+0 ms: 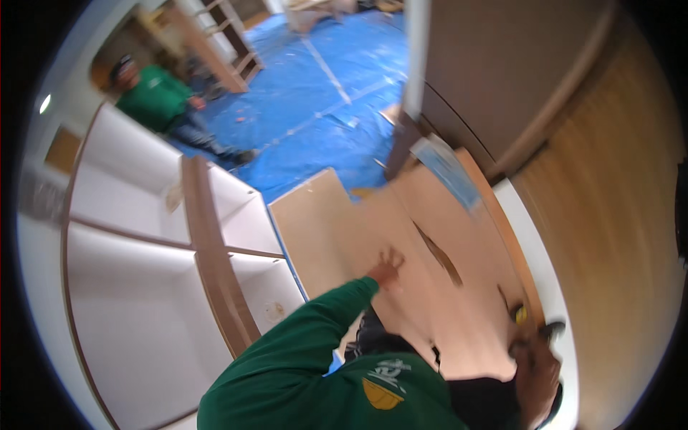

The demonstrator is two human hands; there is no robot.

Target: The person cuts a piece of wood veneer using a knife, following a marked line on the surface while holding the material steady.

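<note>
My left hand (388, 268) reaches out over a pale wood panel (344, 236), fingers spread with nothing in them. Whether it touches the surface is hard to tell. At the lower right my right hand (537, 376) is closed around a dark tool (552, 330), blurred and mostly hidden by the fingers. Just beyond that hand lies a small yellow-and-black object (519, 314). A thin brown strip (438, 252) lies on the panel between my hands, and a light blue flat piece (448, 174) rests at its far right.
A white-lined cabinet frame (208, 265) with brown edges stands on the left. A tall wood panel (609, 272) rises on the right, near a brown door (512, 79). Blue sheeting (322, 100) covers the floor beyond, where a person in green (154, 97) sits.
</note>
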